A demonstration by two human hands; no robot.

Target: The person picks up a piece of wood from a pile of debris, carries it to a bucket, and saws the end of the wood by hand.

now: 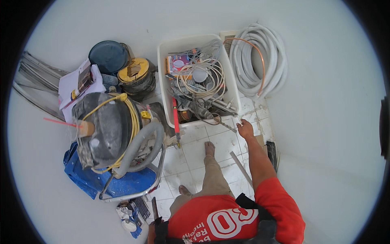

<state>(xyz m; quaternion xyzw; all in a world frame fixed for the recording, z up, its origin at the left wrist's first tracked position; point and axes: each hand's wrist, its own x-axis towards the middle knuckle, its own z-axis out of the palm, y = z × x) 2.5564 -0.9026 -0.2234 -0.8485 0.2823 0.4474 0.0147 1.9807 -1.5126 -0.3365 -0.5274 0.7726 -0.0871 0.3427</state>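
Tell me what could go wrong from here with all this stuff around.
The forward foot, which looks bare, might catch the loose strip on the tiles. The right hand, beside the white bin, could snag the tangled cables inside. The drink cup atop the vacuum may tip if bumped.

Right arm (262, 164): extended forward, elbow slightly bent, forearm bare. Right hand (245, 129): positioned over the floor (193, 153), toward its right edge; wrist nearly in line with the arm, fingers parted and loosely curled. Left hand (151, 233): low at the person's left side, partly hidden; finger position cannot be determined. Right foot (209, 149): bare, forward of the left foot (184, 190), also bare.
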